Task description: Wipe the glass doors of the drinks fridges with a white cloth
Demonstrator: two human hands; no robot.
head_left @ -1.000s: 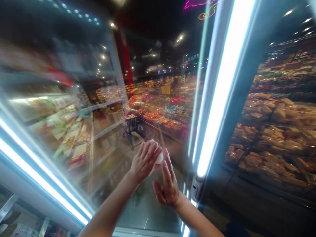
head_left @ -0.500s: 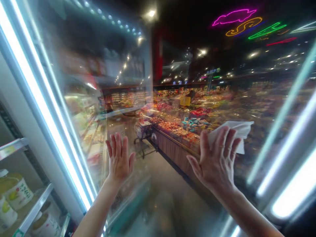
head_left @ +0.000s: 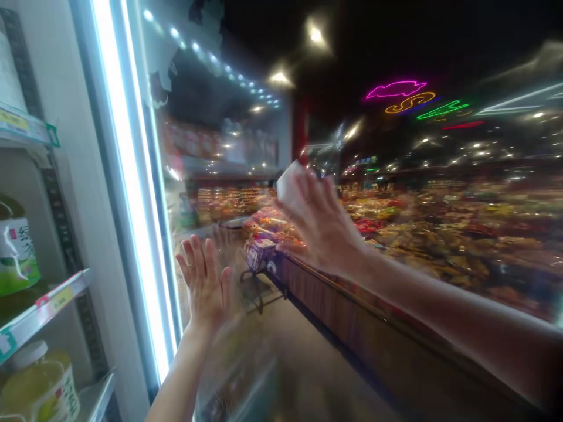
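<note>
My left hand (head_left: 203, 281) rests flat against a glass pane (head_left: 224, 152), fingers stretched and a little apart; it holds nothing. Faint hand reflections show beside it in the glass. Higher up and to the right, my right hand (head_left: 323, 220) is blurred by motion, with its fingers spread over a thin white wipe (head_left: 287, 183). The palm side faces the glass, and the wipe appears pressed between the fingers and the pane. Only one edge of the wipe shows, left of the fingers; the rest is behind the hand.
Bright light strips (head_left: 132, 193) run down the left frame. Bottles of yellowish drink (head_left: 39, 381) stand on shelves (head_left: 53, 302) at the left. Beyond the glass are a shopping cart (head_left: 259, 255), a long wood-panelled display (head_left: 334, 302) of goods and neon signs (head_left: 409, 102).
My right hand has swept left and upward with the wipe, nearer my left hand. The view has turned, bringing more of the left shelves in. My left hand stays flat on the glass.
</note>
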